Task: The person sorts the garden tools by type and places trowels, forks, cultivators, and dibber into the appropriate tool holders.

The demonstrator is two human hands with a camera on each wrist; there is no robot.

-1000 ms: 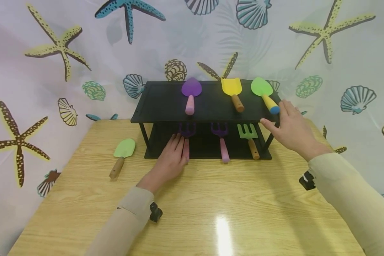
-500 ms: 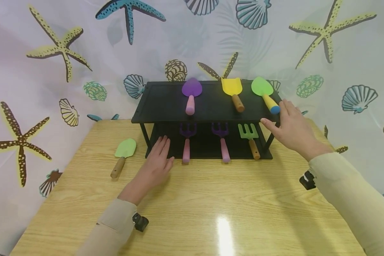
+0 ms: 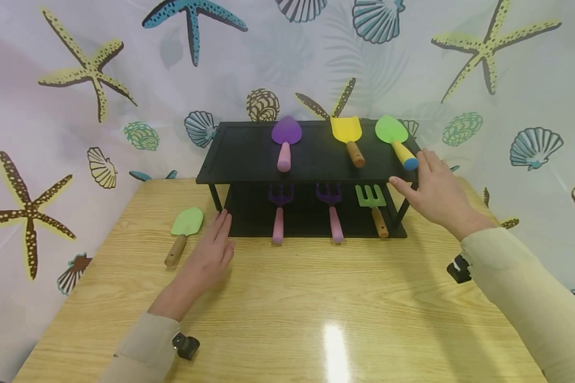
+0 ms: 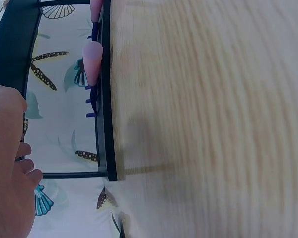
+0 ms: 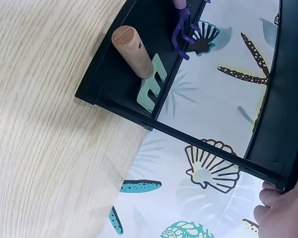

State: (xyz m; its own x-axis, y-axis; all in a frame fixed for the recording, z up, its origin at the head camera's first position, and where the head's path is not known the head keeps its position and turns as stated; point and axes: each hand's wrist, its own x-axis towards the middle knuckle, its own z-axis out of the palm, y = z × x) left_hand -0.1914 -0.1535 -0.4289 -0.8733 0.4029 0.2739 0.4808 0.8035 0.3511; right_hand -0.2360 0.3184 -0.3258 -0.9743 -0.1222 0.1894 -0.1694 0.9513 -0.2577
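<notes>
A black two-tier rack (image 3: pixel 249 154) stands at the back of the table. My left hand (image 3: pixel 208 258) reaches to its front left post, fingers extended and holding nothing, just right of a light green toy trowel (image 3: pixel 187 222) with a brown handle on the table. At the rack's right end, my right hand (image 3: pixel 436 194) rests with fingers along the top shelf's side and thumb spread toward its front edge. Close to those fingertips lies a green trowel (image 3: pixel 392 130) with a yellow, blue-tipped handle. Further left on that shelf are a yellow shovel (image 3: pixel 347 130) and a purple trowel (image 3: pixel 286 131).
On the lower shelf lie two purple hand forks (image 3: pixel 278 221) (image 3: pixel 336 221) with pink handles and a green fork (image 3: pixel 372 198) with a brown handle. Their handles stick out past the front edge. A patterned cloth (image 3: pixel 292 58) hangs behind the wooden table (image 3: pixel 287 298).
My left hand has moved left, from the leftmost purple fork's handle to the rack's left post. The right hand has stayed at the rack's right end.
</notes>
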